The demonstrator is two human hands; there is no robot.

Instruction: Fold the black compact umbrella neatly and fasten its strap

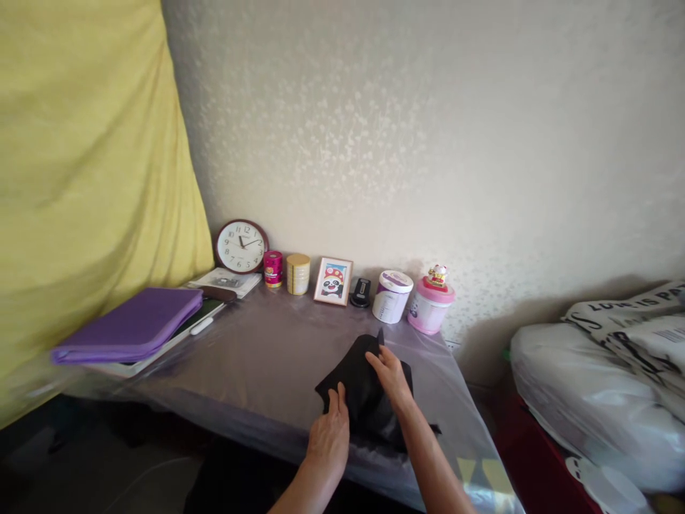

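Note:
A piece of black cloth (367, 389), with folds and a pointed left corner, lies at the front right of the table; its exact kind I cannot make out. My right hand (389, 371) has its thumb and fingers closed on the cloth near its far edge, where a dark narrow tip sticks up. On the cloth's left side rests my left hand (329, 432), its fingers stretched forward and touching the fabric. The left thumb is hidden. A thin black end of the cloth shows to the right of my right wrist.
Plastic film covers the table (257, 357). Along the wall stand a clock (242, 246), a pink can (272, 270), a yellow-lidded can (298, 275), a panda picture (332, 282), a black device (361, 293), a white tub (392, 296) and a pink tub (429, 307). A purple folder (133, 321) lies left.

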